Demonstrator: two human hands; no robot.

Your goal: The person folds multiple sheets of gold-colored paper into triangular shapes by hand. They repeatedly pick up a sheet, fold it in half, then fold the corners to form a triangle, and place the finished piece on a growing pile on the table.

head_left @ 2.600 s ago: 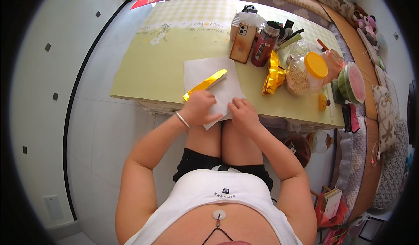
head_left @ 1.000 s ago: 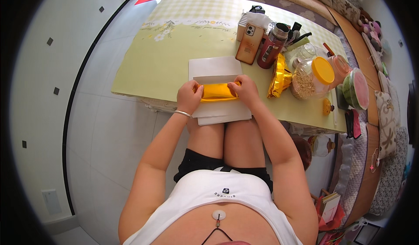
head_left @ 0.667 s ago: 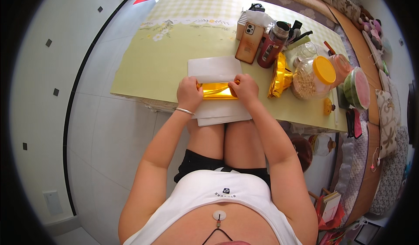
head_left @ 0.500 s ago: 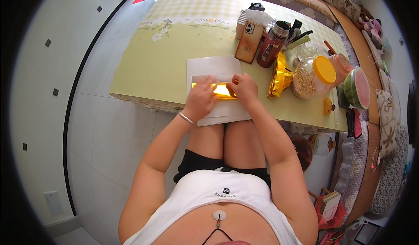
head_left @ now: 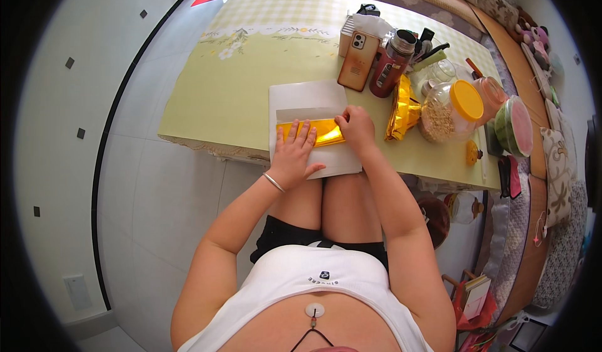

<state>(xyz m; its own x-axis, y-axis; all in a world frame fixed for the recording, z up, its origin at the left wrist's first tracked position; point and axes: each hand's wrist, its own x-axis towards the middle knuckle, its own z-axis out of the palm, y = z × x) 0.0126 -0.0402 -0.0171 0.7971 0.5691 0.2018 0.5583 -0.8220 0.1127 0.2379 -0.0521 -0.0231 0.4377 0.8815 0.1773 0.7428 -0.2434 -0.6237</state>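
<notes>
A strip of shiny gold foil paper (head_left: 327,133) lies across white sheets (head_left: 298,95) at the table's near edge. My left hand (head_left: 293,154) rests flat on the foil's left part, fingers spread and thumb out to the side. At the foil's right end, my right hand (head_left: 355,128) is closed in a pinch on its upper corner. A grey-white band of paper borders the foil's far side. To the right of my right hand stands a bundle of folded gold foil (head_left: 401,110).
A phone (head_left: 359,60) leans upright near a dark red flask (head_left: 392,63). Farther right are a clear jar with a yellow lid (head_left: 467,100), a pink-lidded jar (head_left: 490,91) and a watermelon-patterned container (head_left: 514,126). The table (head_left: 219,101) carries a pale green cloth.
My left hand has slid down and flattened on the foil with its fingers spread, after being blurred in motion. My right hand has shifted slightly right to the foil's end.
</notes>
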